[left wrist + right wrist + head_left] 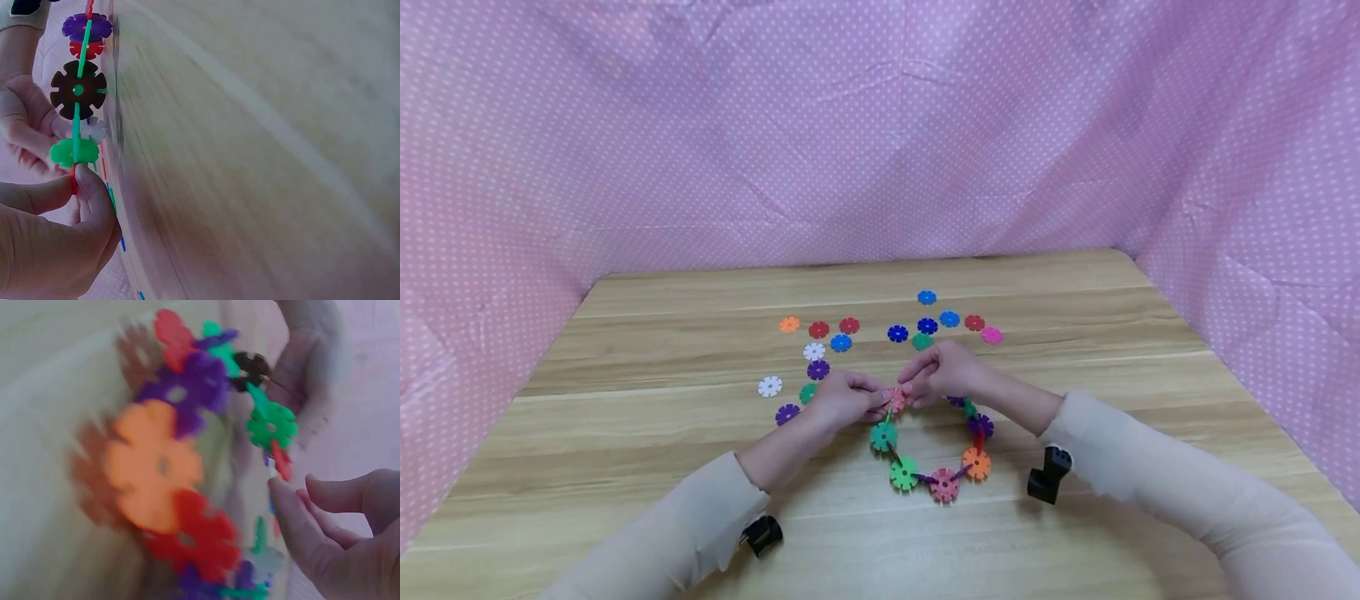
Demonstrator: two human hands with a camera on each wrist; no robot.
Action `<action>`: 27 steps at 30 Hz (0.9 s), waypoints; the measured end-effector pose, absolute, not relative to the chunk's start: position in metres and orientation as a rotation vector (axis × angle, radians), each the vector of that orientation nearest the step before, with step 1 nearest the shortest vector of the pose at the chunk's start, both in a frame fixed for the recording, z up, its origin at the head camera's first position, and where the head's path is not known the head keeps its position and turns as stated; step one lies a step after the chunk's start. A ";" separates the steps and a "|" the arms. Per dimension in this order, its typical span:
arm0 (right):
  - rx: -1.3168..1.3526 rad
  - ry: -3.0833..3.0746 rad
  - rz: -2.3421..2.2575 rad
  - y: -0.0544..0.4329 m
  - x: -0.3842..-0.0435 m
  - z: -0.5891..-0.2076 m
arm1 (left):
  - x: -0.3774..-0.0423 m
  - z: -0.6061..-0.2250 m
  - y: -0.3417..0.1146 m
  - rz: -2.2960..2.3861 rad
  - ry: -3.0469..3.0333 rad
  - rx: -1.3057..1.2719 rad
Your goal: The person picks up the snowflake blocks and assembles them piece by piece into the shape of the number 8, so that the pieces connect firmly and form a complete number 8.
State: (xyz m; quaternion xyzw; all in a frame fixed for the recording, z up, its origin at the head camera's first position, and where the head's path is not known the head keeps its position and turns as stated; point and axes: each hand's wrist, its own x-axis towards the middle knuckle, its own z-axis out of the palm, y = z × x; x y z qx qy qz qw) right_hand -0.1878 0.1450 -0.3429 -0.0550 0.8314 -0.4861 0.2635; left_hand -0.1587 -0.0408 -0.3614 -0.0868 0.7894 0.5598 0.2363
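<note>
A chain of slotted plastic flower discs curves in a near ring at the table's front, with an orange disc (977,463), a light green disc (904,474) and a pink disc (944,485) along its near side. My left hand (848,398) pinches a red-pink disc (74,180) at the chain's upper left, edge-on between thumb and forefinger. It joins a green disc (75,152), with a dark brown disc (79,90) beyond. My right hand (946,372) is close beside the pinched disc, thumb and fingers (294,519) apart, nothing between them.
Loose discs lie on the wooden table (647,358) beyond the hands: a white disc (770,386), an orange disc (789,324) and several others at left; a blue disc (927,297), a pink disc (992,335) and more at right. A dotted pink curtain (880,150) surrounds the table.
</note>
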 end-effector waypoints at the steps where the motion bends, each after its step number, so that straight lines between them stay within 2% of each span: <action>1: -0.160 2.272 -1.286 0.147 -0.190 -0.340 | -0.159 -0.361 -0.041 1.535 2.164 -0.241; 7: -0.213 2.418 -1.231 0.167 -0.211 -0.320 | -0.160 -0.362 -0.041 1.529 2.154 -0.257; 12: -0.239 2.702 -1.089 0.194 -0.237 -0.319 | -0.160 -0.359 -0.040 1.523 2.156 -0.276; 18: -0.182 2.867 -0.879 0.228 -0.253 -0.333 | -0.159 -0.359 -0.039 1.525 2.168 -0.260; 27: -0.255 2.898 -0.702 0.254 -0.261 -0.355 | -0.161 -0.360 -0.040 1.525 2.164 -0.259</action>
